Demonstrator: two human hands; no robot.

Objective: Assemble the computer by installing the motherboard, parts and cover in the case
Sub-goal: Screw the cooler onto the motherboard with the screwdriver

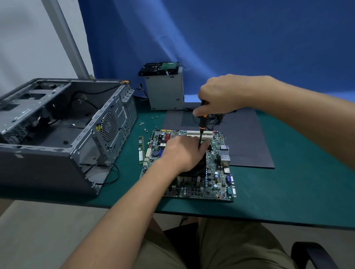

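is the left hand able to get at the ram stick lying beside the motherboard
Probably yes: the RAM stick lies uncovered on the mat near the left hand, with nothing between them. That hand would first have to lift off the motherboard.

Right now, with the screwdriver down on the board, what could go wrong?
1. The screwdriver tip stands close to the left hand, which presses on the motherboard; a slip could poke it or scratch the board.
2. The loose screws lie scattered on the mat by the case; a sweeping arm could scatter them.
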